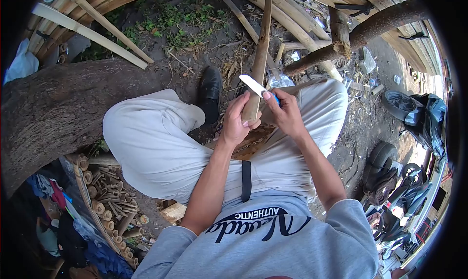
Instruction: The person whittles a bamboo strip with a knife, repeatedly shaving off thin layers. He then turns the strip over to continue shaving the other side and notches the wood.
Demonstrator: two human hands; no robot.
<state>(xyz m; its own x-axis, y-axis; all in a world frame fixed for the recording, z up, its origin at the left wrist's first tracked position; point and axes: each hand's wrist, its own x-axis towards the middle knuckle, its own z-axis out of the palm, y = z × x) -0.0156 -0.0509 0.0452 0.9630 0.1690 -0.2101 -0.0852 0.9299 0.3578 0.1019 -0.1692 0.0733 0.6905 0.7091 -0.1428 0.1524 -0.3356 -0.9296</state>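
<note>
My left hand (237, 121) is wrapped round the near end of a long bamboo pole (261, 59), which runs away from me between my knees. In my right hand (287, 112) is a knife with a blue handle, its pale blade (251, 85) lying across the pole just beyond my left hand. The blade points up and to the left. Most of the knife's handle is hidden by my right fingers. Both hands are above my lap.
A thick trunk (53, 111) lies at left, with cut bamboo pieces (109, 201) below it. A branch (365, 33) crosses the upper right. Bamboo strips (92, 33) lean at upper left. Motorbike wheels (400, 105) and bags (385, 186) are at right.
</note>
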